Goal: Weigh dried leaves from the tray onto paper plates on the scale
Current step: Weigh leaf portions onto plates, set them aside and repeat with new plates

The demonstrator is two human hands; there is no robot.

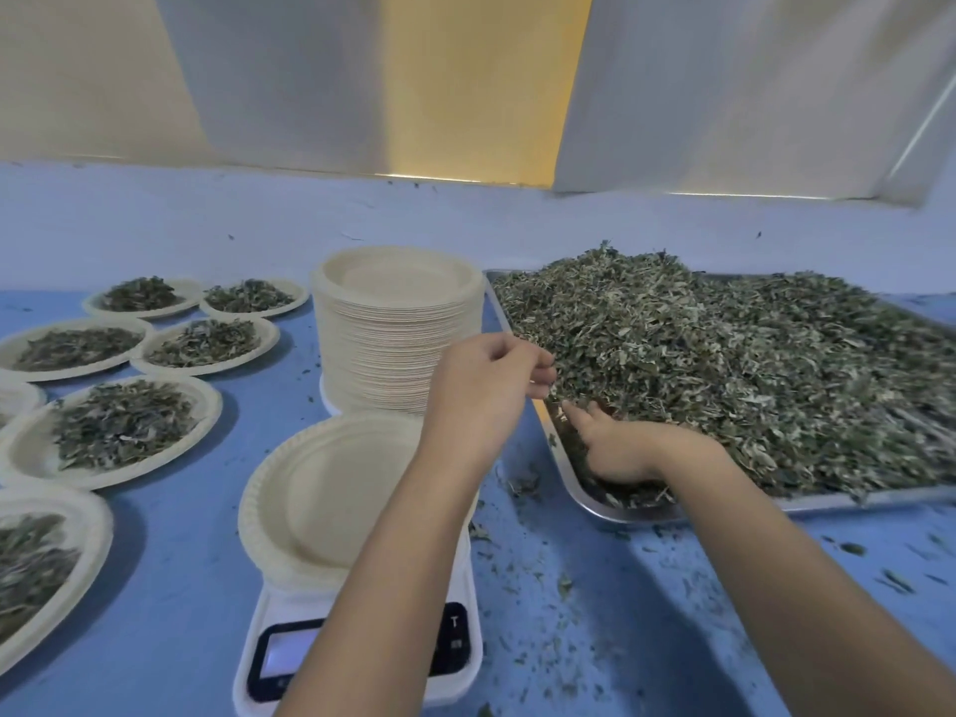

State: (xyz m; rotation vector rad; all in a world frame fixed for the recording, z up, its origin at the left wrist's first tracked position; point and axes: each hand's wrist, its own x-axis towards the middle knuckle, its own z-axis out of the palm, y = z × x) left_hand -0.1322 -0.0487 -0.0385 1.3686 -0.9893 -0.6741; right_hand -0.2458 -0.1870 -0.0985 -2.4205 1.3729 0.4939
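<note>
At tray [628,513]: L hand [486,388] pinches leaves [724,364], R hand [623,450] half-buried.

Blue table [181,587]; behind, white sheets [724,95] (yellow wall [465,85] between).

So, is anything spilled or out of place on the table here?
Yes: dried leaf bits lie scattered on the blue table, in front of the metal tray and right of the scale, outside any plate. Nothing else stands out.
</note>
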